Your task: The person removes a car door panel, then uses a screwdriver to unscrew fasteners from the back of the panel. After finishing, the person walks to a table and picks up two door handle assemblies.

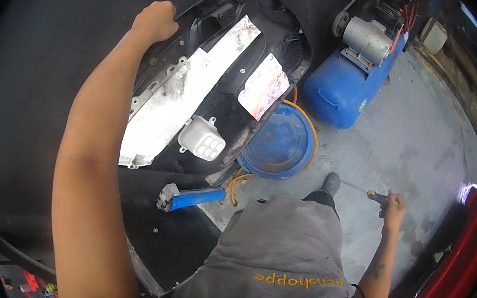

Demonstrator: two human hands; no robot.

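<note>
My left hand (156, 21) is closed in a fist beside the upper left edge of a black plastic panel (254, 51), which looks like a car door trim seen from its back. What the fingers hold, if anything, is hidden. The panel bears a long white sheet (180, 95), a smaller stained white sheet (264, 87) and a white plastic box-shaped piece (203, 138). Off to the right, low over the floor, my right hand (393, 210) is wrapped round the handle of a screwdriver (375, 196). Its thin shaft points left, toward my shoe (331, 184).
A blue air compressor (339, 90) stands at the far right of the panel. Closer in are a round blue lid or drum (278, 148) and an orange hose (314, 135). A blue cylindrical tool (194, 198) lies below the panel. Along the right edge runs a red body part (451, 273).
</note>
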